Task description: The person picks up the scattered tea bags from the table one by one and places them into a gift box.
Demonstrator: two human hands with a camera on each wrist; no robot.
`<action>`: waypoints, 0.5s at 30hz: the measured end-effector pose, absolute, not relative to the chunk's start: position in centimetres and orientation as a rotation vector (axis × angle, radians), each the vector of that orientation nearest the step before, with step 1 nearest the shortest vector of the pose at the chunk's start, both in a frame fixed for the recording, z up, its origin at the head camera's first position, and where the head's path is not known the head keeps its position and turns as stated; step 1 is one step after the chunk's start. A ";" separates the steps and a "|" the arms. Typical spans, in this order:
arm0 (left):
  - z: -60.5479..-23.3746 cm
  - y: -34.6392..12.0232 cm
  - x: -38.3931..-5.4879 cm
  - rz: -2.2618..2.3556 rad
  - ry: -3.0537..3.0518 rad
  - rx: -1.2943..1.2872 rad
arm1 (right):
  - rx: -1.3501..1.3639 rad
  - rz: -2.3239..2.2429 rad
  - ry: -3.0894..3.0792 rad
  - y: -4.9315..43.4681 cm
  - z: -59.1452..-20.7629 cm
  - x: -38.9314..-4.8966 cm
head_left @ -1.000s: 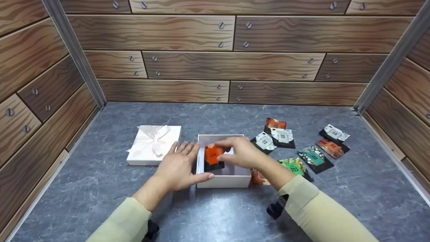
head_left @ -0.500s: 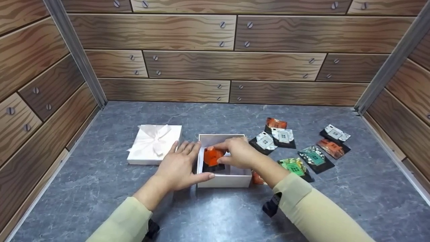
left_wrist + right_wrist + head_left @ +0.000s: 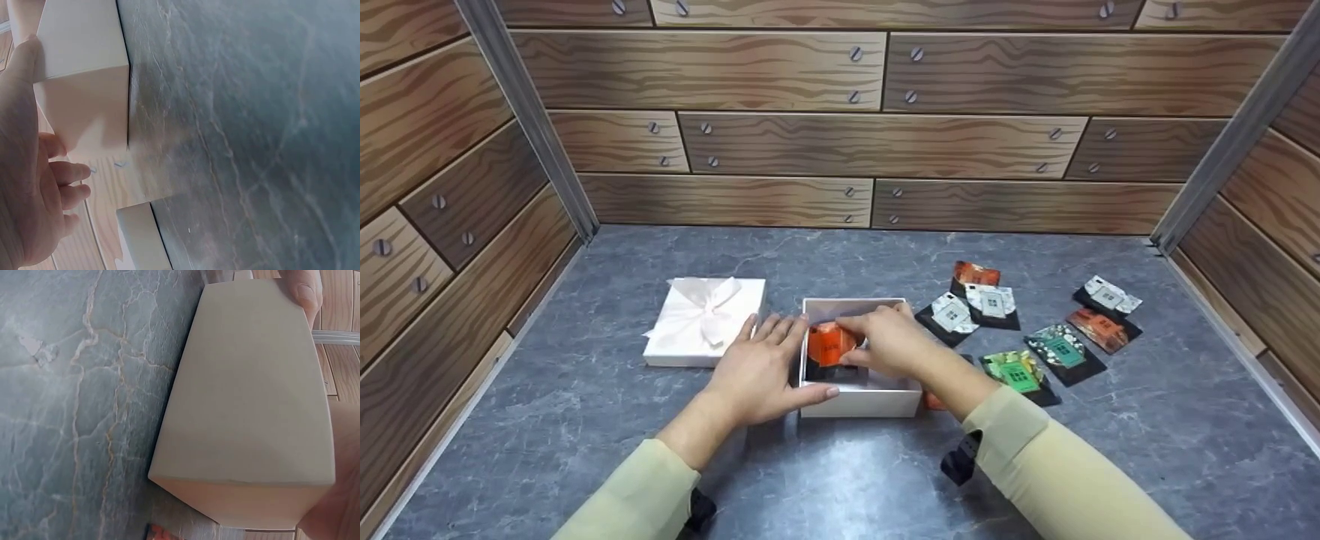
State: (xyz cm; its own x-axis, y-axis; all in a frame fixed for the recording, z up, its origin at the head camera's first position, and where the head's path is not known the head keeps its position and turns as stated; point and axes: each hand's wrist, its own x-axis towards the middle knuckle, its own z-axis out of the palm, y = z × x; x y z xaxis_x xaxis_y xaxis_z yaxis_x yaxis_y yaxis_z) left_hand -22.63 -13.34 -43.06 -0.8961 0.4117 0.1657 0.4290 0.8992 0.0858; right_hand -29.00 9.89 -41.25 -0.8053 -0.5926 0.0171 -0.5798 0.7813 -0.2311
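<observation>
An open white box (image 3: 859,405) stands in front of me in the head view. My right hand (image 3: 889,341) reaches down inside it, pinching an orange and black sachet (image 3: 826,345) between thumb and fingers near the box's left wall. Along the outer left side lies my left hand (image 3: 757,379), fingers straight and spread, with its thumb across the front rim. In the left wrist view the left hand (image 3: 34,185) touches the box (image 3: 84,39) with its thumb. The box (image 3: 247,388) hides most of the right hand in the right wrist view.
Left of the box lies a white lid (image 3: 667,349) with a ribbon bow (image 3: 709,311). Several sachets are spread on the grey marbled table at right, including a green one (image 3: 1020,375) and a teal one (image 3: 1063,352). Another orange sachet (image 3: 934,401) is partly under my right forearm.
My right hand has shifted slightly left, bringing the orange and black sachet closer to the box's left wall and deeper inside. The left hand has stayed in place.
</observation>
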 end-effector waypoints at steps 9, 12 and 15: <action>-43.1 -13.4 -22.6 -0.188 -2.937 -0.637 | -0.966 -0.361 2.892 9.9 -41.2 -29.0; -43.1 -13.3 -22.7 -0.189 -2.938 -0.639 | -0.977 -0.357 2.889 9.9 -41.2 -29.0; -43.1 -13.3 -22.6 -0.191 -2.935 -0.643 | -0.987 -0.367 2.890 10.0 -41.2 -29.0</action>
State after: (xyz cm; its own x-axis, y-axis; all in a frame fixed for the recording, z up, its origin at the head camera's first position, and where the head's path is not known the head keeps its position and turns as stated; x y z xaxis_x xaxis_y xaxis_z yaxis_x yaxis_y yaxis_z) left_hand -22.63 -13.31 -43.08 -0.9006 0.4064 0.1542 0.4230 0.9011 0.0952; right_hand -28.95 10.05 -41.15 -0.7920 -0.6104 0.0144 -0.5946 0.7658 -0.2450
